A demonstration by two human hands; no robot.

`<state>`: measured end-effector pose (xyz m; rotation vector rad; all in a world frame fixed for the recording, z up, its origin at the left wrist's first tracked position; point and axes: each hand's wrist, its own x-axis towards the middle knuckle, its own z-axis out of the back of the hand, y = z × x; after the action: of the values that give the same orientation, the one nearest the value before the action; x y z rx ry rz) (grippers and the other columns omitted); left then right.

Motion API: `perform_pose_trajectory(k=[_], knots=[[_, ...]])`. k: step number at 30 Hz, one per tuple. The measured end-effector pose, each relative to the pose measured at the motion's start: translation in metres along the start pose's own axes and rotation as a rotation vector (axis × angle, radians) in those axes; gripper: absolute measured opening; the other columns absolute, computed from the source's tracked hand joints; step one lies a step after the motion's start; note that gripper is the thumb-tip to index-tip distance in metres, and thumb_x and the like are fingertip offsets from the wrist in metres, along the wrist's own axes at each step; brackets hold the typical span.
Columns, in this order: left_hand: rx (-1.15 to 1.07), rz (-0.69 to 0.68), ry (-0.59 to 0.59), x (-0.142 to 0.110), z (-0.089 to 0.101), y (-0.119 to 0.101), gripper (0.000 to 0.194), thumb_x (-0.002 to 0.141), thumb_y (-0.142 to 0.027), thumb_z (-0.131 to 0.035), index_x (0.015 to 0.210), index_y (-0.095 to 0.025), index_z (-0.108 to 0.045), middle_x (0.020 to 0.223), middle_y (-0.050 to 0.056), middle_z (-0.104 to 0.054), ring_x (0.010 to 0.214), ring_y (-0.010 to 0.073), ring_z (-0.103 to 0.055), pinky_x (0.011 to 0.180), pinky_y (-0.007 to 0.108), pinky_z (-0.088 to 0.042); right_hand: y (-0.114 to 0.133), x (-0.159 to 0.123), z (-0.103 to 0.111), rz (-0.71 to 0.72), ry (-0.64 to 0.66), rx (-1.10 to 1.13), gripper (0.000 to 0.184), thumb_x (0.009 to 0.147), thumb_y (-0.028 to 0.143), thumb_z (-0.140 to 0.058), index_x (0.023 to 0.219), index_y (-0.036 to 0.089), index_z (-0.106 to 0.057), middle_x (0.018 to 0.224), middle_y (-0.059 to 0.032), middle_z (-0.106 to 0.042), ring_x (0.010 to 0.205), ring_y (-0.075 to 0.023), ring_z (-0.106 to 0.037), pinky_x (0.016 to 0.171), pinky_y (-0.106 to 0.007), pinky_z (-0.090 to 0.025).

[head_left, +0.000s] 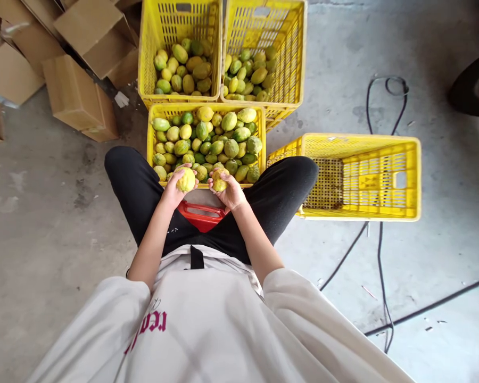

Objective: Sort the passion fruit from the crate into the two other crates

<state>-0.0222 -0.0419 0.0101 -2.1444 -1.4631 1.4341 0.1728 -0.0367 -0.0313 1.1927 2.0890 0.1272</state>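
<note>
My left hand [173, 191] holds a yellow lemon [186, 180], fingers wrapped around its side. A second lemon [220, 181], yellow with brownish patches, is gripped in my right hand [233, 193]. Both hands are over the near edge of a yellow plastic crate [263, 119] between my knees. Many green and yellow lemons [201, 131] fill that crate. The two held fruits are a short gap apart. Part of the red seat [201, 215] shows between my legs, below the hands.
Behind the full crate stand two taller yellow crates, one at left [146, 58] and one at right [297, 58], with lemons low inside. Another yellow crate [413, 175] lies on its side by my right knee. Cardboard boxes [77, 98], black cables [381, 266] and a wheel [477, 88] surround me.
</note>
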Motion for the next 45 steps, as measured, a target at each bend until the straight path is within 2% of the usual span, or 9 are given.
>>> perform_pose_trajectory(k=[5, 8, 13, 19, 24, 30, 33, 39, 45], knots=[[-0.092, 0.017, -0.085, 0.0, -0.001, -0.003, 0.023, 0.093, -0.038, -0.064, 0.105, -0.02, -0.072, 0.104, 0.011, -0.081, 0.118, 0.0356, -0.079, 0.1, 0.051, -0.066, 0.005, -0.002, -0.007, 0.06, -0.027, 0.034, 0.034, 0.082, 0.034, -0.069, 0.115, 0.028, -0.066, 0.105, -0.0059, -0.081, 0.116, -0.0328, -0.078, 0.096, -0.054, -0.069], [-0.126, 0.0, -0.07, 0.0, 0.0, -0.003, 0.022, 0.096, -0.036, -0.059, 0.105, -0.02, -0.071, 0.115, 0.012, -0.082, 0.131, 0.0369, -0.075, 0.102, 0.051, -0.065, 0.005, -0.003, -0.009, 0.058, -0.025, 0.015, 0.034, 0.079, 0.033, -0.071, 0.113, 0.028, -0.067, 0.104, -0.0066, -0.081, 0.118, -0.0341, -0.077, 0.095, -0.055, -0.069], [-0.04, -0.015, -0.053, 0.007, 0.008, 0.004, 0.023, 0.098, -0.044, -0.069, 0.105, -0.022, -0.069, 0.103, 0.007, -0.082, 0.099, 0.025, -0.084, 0.07, 0.028, -0.064, 0.0, 0.0, -0.006, 0.029, -0.046, 0.001, 0.026, 0.085, 0.035, -0.078, 0.104, 0.027, -0.065, 0.09, -0.0017, -0.077, 0.089, -0.0246, -0.078, 0.079, -0.04, -0.072], [0.031, 0.186, -0.059, 0.013, 0.007, 0.01, 0.033, 0.097, -0.053, -0.072, 0.088, -0.021, -0.068, 0.077, 0.003, -0.075, 0.06, 0.0182, -0.074, 0.047, 0.024, -0.051, 0.0, 0.004, 0.001, -0.023, -0.078, 0.028, 0.021, 0.089, 0.032, -0.079, 0.1, 0.025, -0.063, 0.093, -0.0003, -0.075, 0.069, -0.0143, -0.067, 0.053, -0.022, -0.059], [0.01, 0.215, -0.065, 0.012, 0.005, 0.006, 0.031, 0.097, -0.05, -0.069, 0.092, -0.02, -0.068, 0.077, 0.005, -0.074, 0.066, 0.0219, -0.077, 0.054, 0.028, -0.059, 0.003, 0.001, -0.002, 0.027, -0.063, 0.067, 0.016, 0.092, 0.035, -0.075, 0.101, 0.025, -0.065, 0.094, -0.0009, -0.077, 0.073, -0.016, -0.069, 0.056, -0.024, -0.061], [0.009, 0.198, -0.05, 0.011, 0.008, 0.009, 0.024, 0.09, -0.03, -0.08, 0.104, -0.023, -0.062, 0.092, 0.002, -0.078, 0.088, 0.026, -0.083, 0.083, 0.042, -0.07, 0.004, 0.0, 0.0, 0.049, 0.048, 0.003, 0.035, 0.088, 0.046, -0.07, 0.117, 0.027, -0.067, 0.11, -0.004, -0.081, 0.094, -0.0261, -0.078, 0.079, -0.042, -0.07], [0.095, 0.172, -0.037, 0.011, 0.009, 0.013, 0.036, 0.082, -0.022, -0.089, 0.103, -0.024, -0.06, 0.094, 0.0, -0.079, 0.081, 0.0217, -0.082, 0.072, 0.032, -0.067, -0.001, 0.004, 0.001, 0.01, 0.011, -0.075, 0.033, 0.083, 0.037, -0.076, 0.113, 0.027, -0.067, 0.101, -0.0025, -0.079, 0.091, -0.0248, -0.078, 0.074, -0.037, -0.068], [0.195, 0.203, 0.045, 0.011, 0.01, 0.014, 0.032, 0.084, -0.033, -0.091, 0.104, -0.016, -0.073, 0.076, 0.001, -0.074, 0.057, 0.0154, -0.071, 0.052, 0.024, -0.056, -0.009, 0.004, 0.001, -0.017, -0.044, -0.141, 0.051, 0.07, 0.03, -0.095, 0.114, 0.029, -0.069, 0.091, 0.0044, -0.073, 0.069, -0.0135, -0.066, 0.052, -0.021, -0.049], [0.15, 0.214, -0.079, 0.012, 0.006, 0.013, 0.028, 0.087, -0.035, -0.086, 0.101, -0.017, -0.07, 0.079, 0.001, -0.076, 0.062, 0.0153, -0.073, 0.061, 0.025, -0.06, -0.005, 0.002, -0.001, -0.06, -0.064, -0.105, 0.044, 0.079, 0.042, -0.089, 0.115, 0.03, -0.065, 0.09, 0.0012, -0.074, 0.085, -0.022, -0.075, 0.068, -0.032, -0.065]])
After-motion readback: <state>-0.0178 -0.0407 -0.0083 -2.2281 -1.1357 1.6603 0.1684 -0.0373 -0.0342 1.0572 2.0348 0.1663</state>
